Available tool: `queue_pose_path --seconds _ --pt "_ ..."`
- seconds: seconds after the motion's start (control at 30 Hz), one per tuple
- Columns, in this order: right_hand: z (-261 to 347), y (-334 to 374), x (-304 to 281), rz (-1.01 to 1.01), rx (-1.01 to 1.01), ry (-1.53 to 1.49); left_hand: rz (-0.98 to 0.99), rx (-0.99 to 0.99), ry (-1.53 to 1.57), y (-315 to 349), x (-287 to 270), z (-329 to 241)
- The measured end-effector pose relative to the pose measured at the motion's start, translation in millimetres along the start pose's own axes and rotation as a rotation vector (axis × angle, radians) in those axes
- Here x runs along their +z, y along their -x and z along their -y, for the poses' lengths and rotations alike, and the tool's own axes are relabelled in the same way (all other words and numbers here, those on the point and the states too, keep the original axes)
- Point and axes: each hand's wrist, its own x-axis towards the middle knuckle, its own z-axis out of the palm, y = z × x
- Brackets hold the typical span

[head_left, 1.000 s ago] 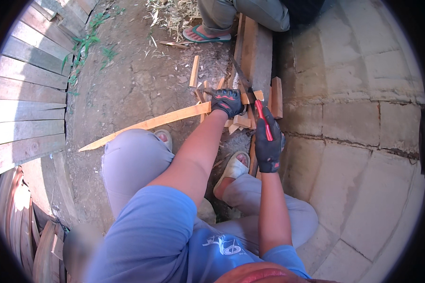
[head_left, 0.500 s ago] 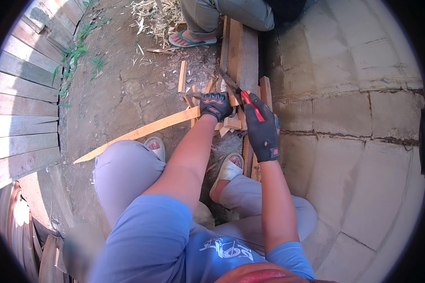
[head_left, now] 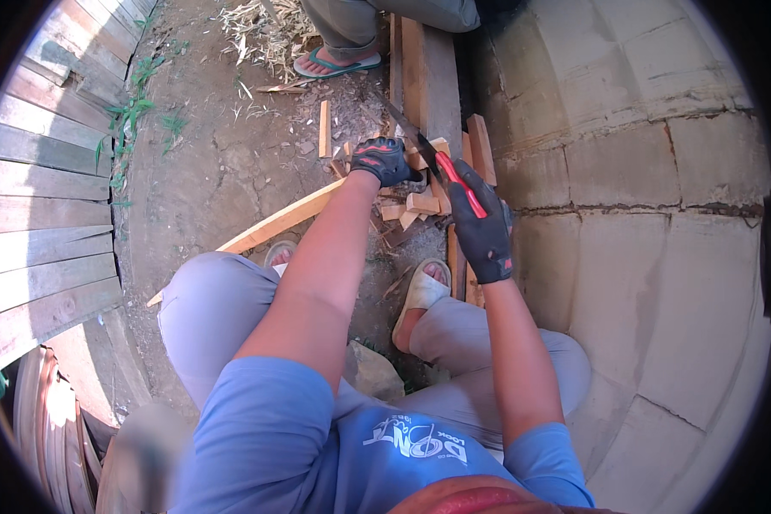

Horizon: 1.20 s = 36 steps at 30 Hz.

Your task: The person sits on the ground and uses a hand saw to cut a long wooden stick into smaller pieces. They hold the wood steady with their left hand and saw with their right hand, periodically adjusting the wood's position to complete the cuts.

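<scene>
Upper middle of the frame: gloved left hand (head_left: 384, 160) clamped down on a small wood block (head_left: 420, 154) in the pile of offcuts (head_left: 411, 210); gloved right hand (head_left: 481, 227) just right of it, fist wrapped round the red handle of a saw (head_left: 441, 167), blade angled up-left over the block; long plank (head_left: 274, 224) runs lower left across the dirt; someone's sandalled foot (head_left: 334, 64) at top.

Both gloved hands (head_left: 384, 159) (head_left: 481, 224) clenched, forward.

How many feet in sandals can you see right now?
3. The person's own left foot peeks out beside the left knee, their right foot is below the wood offcuts, and another person's foot is at the top. More may be hidden.
</scene>
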Motion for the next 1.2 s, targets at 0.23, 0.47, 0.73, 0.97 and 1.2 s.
queue_pose_path --seconds 0.23,0.47,0.73,0.97,1.2 --pt "18 5 -5 0.050 -0.057 0.092 -0.289 0.013 0.039 -1 34 -2" --pt "19 8 0 0.041 -0.144 0.140 -0.291 -0.046 0.039 -13 48 2" --pt "14 7 -3 0.022 -0.042 0.055 -0.268 -0.086 0.018 -5 42 -11" --pt "32 28 -18 0.026 -0.013 0.131 -0.270 -0.068 0.028 -7 45 -7" --pt "58 67 -73 0.059 0.045 0.126 -0.313 -0.059 0.012 -9 45 -1"
